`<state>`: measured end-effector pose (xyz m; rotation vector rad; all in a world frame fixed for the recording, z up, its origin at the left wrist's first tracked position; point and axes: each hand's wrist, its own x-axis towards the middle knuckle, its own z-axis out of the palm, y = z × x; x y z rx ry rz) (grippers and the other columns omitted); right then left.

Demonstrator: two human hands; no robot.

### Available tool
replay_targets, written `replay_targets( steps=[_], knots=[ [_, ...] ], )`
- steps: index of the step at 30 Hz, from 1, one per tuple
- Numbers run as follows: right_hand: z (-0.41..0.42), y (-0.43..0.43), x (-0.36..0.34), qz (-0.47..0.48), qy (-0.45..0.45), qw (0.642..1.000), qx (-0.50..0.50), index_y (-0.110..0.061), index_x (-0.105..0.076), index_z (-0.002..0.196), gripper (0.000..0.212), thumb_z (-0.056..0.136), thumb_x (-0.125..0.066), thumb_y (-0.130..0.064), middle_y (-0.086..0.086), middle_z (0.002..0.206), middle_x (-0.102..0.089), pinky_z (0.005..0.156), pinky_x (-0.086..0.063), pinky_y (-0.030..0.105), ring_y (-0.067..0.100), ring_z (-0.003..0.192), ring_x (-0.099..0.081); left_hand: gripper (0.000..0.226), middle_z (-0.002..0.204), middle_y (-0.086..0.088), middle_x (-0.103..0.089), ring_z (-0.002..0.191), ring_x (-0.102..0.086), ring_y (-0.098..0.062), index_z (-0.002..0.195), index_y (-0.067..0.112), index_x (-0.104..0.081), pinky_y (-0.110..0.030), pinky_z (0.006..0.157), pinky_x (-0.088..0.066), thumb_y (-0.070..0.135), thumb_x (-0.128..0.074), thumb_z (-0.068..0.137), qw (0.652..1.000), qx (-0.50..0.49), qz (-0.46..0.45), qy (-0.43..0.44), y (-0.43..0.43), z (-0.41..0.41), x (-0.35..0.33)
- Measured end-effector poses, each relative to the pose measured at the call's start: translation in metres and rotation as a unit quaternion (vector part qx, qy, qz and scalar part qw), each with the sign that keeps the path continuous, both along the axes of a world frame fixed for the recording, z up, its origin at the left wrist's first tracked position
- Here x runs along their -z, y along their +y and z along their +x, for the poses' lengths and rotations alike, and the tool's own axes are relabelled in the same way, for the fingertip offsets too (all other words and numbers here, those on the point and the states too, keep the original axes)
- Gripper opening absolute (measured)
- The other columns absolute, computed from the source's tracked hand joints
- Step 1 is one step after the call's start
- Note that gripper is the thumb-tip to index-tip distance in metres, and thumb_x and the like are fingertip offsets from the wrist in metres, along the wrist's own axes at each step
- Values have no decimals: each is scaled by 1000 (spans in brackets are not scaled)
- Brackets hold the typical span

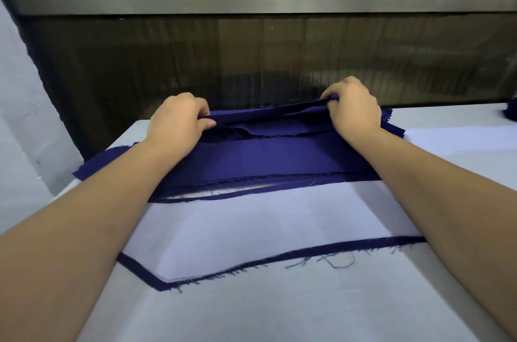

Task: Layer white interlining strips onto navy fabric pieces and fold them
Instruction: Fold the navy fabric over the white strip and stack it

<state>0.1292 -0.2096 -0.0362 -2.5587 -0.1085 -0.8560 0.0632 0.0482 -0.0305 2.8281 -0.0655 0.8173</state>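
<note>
Pinching navy fabric (265,157) in tight grips by the table's (279,319) far edge, left hand (179,117) and right hand (354,109) are folding it, while a strip (265,227) is covering a nearer piece (363,246), seemingly unfolded.

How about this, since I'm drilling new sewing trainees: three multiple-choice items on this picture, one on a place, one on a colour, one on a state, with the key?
1. Where does the white interlining strip lie?
A. On a navy piece nearest the person
B. Rolled up against the far wall
C. Hanging off the table's near edge

2. What colour is the fabric stack that the hands hold?
A. Red
B. Grey
C. Navy

3. What are the hands doing?
A. Both lie flat and open
B. Both grip the stack's far edge
C. One holds scissors

Key: 1 A, since navy edging shows along the strip's near and left sides. 2 C, since the stack is dark blue. 3 B, since the left hand and right hand curl their fingers round the lifted edge.
</note>
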Motion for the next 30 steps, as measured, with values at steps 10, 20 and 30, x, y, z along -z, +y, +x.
replay_targets(
  steps=[10, 20, 30],
  knots=[
    [-17, -6, -14, 126, 2, 987, -100, -14, -69, 100, 30, 88, -47, 1, 4, 115, -63, 93, -43, 27, 22, 106, -58, 17, 90, -1, -60, 88, -61, -24, 92, 13, -68, -40, 83, -52, 0, -60, 85, 993, 14, -121, 7, -2, -16, -8],
    [-38, -17, -11, 141, 16, 981, -135, -13, -70, 97, 27, 88, -50, 3, 1, 102, -63, 83, -47, 27, 18, 90, -58, 14, 90, 3, -59, 90, -52, -17, 98, 15, -68, -32, 77, -43, 16, -69, 84, 993, 24, -114, -2, -2, -34, -12],
    [-83, -51, -7, 37, -30, 988, -146, -9, -72, 95, 12, 86, -64, -11, 3, 101, -65, 86, -41, 26, 19, 97, -57, 17, 94, 2, -54, 90, -53, -17, 104, 14, -68, -33, 78, -44, 22, -62, 89, 998, 57, -29, 10, 2, -78, -3]
  ],
)
